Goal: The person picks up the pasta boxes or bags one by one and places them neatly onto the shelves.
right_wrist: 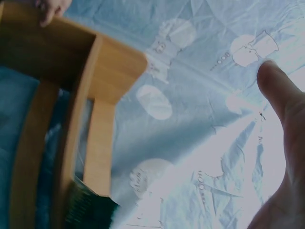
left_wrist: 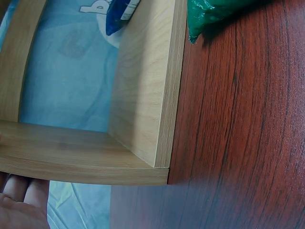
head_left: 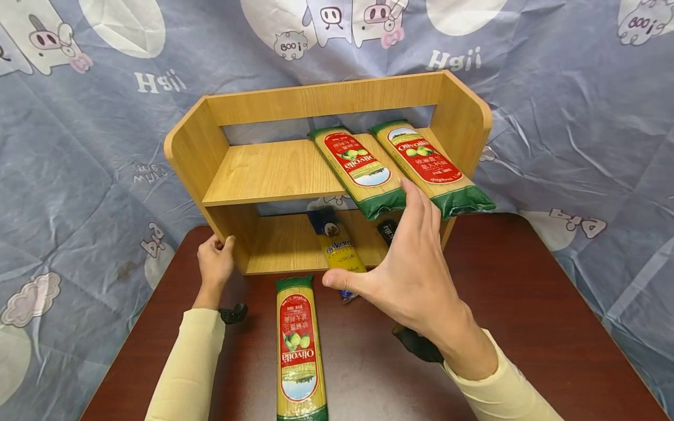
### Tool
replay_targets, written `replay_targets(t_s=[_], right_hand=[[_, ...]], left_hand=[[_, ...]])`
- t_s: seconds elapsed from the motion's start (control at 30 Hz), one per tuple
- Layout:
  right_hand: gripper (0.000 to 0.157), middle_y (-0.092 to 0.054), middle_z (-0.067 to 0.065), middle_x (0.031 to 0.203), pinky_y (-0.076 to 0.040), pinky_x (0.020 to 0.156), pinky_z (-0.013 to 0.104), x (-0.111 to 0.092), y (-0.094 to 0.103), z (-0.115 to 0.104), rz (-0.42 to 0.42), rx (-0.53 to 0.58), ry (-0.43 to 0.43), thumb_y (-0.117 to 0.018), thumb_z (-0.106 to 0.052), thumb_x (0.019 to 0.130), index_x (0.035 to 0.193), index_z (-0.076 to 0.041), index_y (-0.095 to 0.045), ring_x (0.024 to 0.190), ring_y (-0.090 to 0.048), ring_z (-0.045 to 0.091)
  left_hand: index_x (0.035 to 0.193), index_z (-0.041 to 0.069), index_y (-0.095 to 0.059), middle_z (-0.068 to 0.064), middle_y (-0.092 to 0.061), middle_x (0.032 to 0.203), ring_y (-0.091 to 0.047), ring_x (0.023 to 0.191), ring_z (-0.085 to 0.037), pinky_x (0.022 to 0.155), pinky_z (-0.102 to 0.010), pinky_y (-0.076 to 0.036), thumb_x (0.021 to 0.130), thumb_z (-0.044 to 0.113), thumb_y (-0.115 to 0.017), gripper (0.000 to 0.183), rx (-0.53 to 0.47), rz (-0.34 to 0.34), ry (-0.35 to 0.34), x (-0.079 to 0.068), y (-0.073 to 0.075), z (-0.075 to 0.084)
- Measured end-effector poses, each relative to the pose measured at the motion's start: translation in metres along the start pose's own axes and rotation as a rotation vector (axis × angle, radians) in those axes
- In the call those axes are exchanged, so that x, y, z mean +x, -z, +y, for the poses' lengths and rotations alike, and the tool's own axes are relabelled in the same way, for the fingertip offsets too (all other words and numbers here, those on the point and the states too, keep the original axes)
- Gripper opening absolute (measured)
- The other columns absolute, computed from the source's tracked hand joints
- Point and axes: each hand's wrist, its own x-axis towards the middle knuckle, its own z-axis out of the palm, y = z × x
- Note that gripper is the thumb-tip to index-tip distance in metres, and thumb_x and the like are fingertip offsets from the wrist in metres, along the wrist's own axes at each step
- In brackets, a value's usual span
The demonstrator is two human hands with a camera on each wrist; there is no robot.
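A small two-tier wooden shelf [head_left: 326,100] stands on the table. My left hand [head_left: 215,264] holds the front edge of its left side panel; fingers [left_wrist: 35,193] show behind that panel in the left wrist view. My right hand [head_left: 416,275] is raised before the shelf, thumb and fingers spread apart, with nothing between them. Its fingertips appear close to two spaghetti packs on the upper tier, one at left [head_left: 354,156] and one at right [head_left: 421,153]; whether they touch is unclear. Both packs jut past the tier's front edge.
On the lower tier lies a blue-and-yellow pasta pack [head_left: 337,242], partly hidden by my right hand. A dark pack [head_left: 387,229] shows beside it. Another green-ended spaghetti pack [head_left: 299,356] lies on the dark red table [head_left: 526,304]. A patterned cloth [head_left: 79,175] hangs behind.
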Motion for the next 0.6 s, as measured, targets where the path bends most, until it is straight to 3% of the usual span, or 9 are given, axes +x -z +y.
replay_targets(t_s=[0.17, 0.37, 0.6], right_hand=[[0.145, -0.026, 0.015, 0.157, -0.034, 0.107, 0.056, -0.023, -0.011, 0.004, 0.008, 0.088, -0.030, -0.096, -0.061, 0.052, 0.159, -0.006, -0.015, 0.138, -0.027, 0.028], [0.147, -0.024, 0.015, 0.158, -0.036, 0.107, 0.060, -0.050, -0.034, 0.011, -0.063, 0.106, -0.136, -0.094, -0.066, 0.051, 0.161, -0.012, -0.012, 0.140, -0.027, 0.029], [0.149, -0.022, 0.017, 0.160, -0.032, 0.110, 0.061, -0.077, -0.066, 0.019, -0.107, 0.109, -0.230, -0.090, -0.073, 0.050, 0.161, -0.010, -0.012, 0.144, -0.024, 0.032]], left_hand=[[0.101, -0.005, -0.074, -0.022, -0.074, 0.088, -0.064, 0.073, -0.019, 0.055, -0.015, -0.044, 0.099, 0.014, -0.063, 0.022, -0.004, 0.002, 0.007, 0.000, 0.000, 0.000], [0.101, -0.005, -0.074, -0.022, -0.074, 0.087, -0.062, 0.070, -0.014, 0.053, -0.016, -0.043, 0.099, 0.014, -0.062, 0.022, 0.006, -0.004, 0.001, 0.000, 0.000, 0.000], [0.100, -0.005, -0.074, -0.023, -0.073, 0.086, -0.062, 0.068, -0.016, 0.051, -0.016, -0.042, 0.099, 0.014, -0.064, 0.021, -0.003, 0.004, -0.003, -0.001, 0.000, 0.001]])
